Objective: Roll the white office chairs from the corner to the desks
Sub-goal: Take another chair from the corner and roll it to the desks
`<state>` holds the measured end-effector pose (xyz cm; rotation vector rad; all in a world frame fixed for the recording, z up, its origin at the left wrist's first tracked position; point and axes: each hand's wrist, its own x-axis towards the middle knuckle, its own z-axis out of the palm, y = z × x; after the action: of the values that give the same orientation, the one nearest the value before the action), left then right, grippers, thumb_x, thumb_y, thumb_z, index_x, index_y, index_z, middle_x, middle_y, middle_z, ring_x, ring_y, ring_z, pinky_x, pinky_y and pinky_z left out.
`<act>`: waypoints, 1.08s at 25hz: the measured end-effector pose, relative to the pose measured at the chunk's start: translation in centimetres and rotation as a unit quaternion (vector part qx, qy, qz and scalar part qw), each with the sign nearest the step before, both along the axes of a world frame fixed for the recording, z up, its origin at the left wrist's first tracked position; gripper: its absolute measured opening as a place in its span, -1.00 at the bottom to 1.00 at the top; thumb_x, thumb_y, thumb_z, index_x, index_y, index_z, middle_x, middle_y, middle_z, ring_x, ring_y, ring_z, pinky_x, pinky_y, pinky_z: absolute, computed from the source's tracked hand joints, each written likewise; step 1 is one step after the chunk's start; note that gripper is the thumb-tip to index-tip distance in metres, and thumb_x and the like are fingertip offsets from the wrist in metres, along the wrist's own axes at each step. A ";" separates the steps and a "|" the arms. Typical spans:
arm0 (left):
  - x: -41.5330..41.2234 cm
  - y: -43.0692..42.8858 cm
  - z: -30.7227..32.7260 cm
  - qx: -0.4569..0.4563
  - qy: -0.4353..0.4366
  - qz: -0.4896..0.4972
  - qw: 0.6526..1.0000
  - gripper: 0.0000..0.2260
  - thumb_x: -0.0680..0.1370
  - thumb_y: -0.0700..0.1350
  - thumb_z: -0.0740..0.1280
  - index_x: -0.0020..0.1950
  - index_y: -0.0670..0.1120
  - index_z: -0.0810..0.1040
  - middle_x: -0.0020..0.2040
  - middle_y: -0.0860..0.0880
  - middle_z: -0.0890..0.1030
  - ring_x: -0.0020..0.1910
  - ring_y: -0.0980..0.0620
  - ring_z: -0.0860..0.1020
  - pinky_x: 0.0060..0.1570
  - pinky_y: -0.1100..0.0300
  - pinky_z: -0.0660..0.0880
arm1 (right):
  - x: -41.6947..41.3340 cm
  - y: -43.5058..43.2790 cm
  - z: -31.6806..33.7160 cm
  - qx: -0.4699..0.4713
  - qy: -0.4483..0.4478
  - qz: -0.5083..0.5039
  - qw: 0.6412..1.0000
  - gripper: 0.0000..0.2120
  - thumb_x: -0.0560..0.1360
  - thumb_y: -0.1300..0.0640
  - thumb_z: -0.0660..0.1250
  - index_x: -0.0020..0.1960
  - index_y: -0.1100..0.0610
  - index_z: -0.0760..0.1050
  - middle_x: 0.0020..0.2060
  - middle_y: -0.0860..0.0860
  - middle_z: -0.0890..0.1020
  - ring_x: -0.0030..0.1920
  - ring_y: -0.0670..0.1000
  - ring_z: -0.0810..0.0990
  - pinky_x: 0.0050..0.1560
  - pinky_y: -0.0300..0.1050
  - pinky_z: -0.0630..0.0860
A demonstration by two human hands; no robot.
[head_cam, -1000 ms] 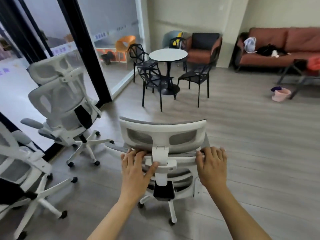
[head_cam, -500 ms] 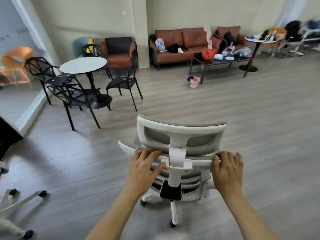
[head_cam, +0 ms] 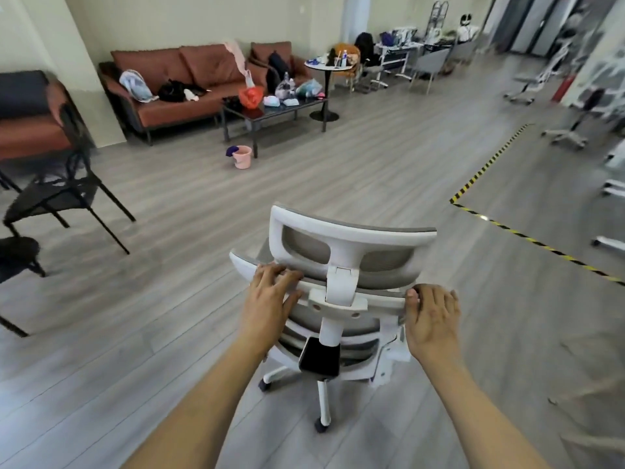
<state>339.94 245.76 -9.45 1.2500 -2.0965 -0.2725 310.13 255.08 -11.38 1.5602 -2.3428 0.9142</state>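
Both hands hold the top rail of the white office chair (head_cam: 341, 289). The left hand (head_cam: 270, 299) has its fingers curled over the rail just left of the headrest post, thumb spread along the back face. The right hand (head_cam: 433, 319) grips the rail's right end, thumb up against the edge.

The chair stands on grey floorboards (head_cam: 338, 164), well out in front of the brown sofa (head_cam: 189, 69) and off toward its right end. Its back is toward the person and its seat points away, toward the far right part of the room past the sofa's right end. The column stands upright. The long axis of the headrest (head_cam: 351, 231) runs left to right, with the right end turned a little nearer the person.

A dark coffee table (head_cam: 250, 114) loaded with bags and small clutter sits just in front of the sofa. A pink bucket (head_cam: 242, 158) rests on the floor by the table's near leg. A round white table (head_cam: 327, 93) stands just off the sofa's right end. A black chair (head_cam: 57, 191) stands well in front of the sofa's left end, left of the office chair. A line of yellow and black tape (head_cam: 487, 167) crosses the floor far to the sofa's right, with blurred chair bases (head_cam: 568, 133) past it. Between the office chair's seat and the tape lies open floorboard.
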 end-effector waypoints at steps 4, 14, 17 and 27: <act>-5.3 -5.0 0.3 0.015 0.000 -0.053 0.998 -0.75 0.60 0.00 0.34 0.27 0.06 0.57 0.28 -0.04 0.46 0.34 -0.15 0.35 0.35 -0.07 0.36 | -4.0 -2.1 0.2 -0.031 -0.008 -0.057 0.998 -0.56 0.69 -0.07 -0.08 0.05 0.16 0.48 0.03 0.11 0.57 0.15 0.22 0.47 0.53 0.22 0.15; -23.4 -18.2 -1.5 -0.109 -0.043 -0.147 0.982 -0.72 0.64 -0.02 0.29 0.34 -0.01 0.51 0.32 -0.10 0.47 0.39 -0.17 0.38 0.45 -0.14 0.24 | -19.5 -11.9 -1.5 -0.123 -0.011 -0.193 0.973 -0.73 0.62 0.12 0.04 -0.01 0.25 0.46 -0.04 0.14 0.53 0.07 0.26 0.47 0.56 0.22 0.11; -30.1 -23.5 -1.5 -0.131 -0.048 -0.148 0.979 -0.71 0.65 0.03 0.27 0.34 0.01 0.54 0.29 -0.10 0.50 0.34 -0.17 0.43 0.41 -0.16 0.27 | -25.8 -16.0 -1.6 -0.099 -0.023 -0.220 0.970 -0.71 0.63 0.09 0.01 0.01 0.24 0.44 -0.03 0.14 0.52 0.09 0.25 0.48 0.57 0.23 0.08; -53.6 -42.2 -1.8 -0.156 -0.034 -0.204 0.966 -0.71 0.63 0.06 0.32 0.32 0.00 0.55 0.23 -0.13 0.53 0.32 -0.17 0.47 0.42 -0.24 0.23 | -46.5 -30.9 -1.1 -0.089 0.009 -0.251 0.964 -0.78 0.66 0.12 0.05 -0.04 0.16 0.41 -0.09 0.07 0.48 0.05 0.17 0.46 0.55 0.23 0.13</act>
<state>286.34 203.53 -11.27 0.6479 -2.3346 -0.0719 263.61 224.16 -12.47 0.8384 -2.3898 0.9393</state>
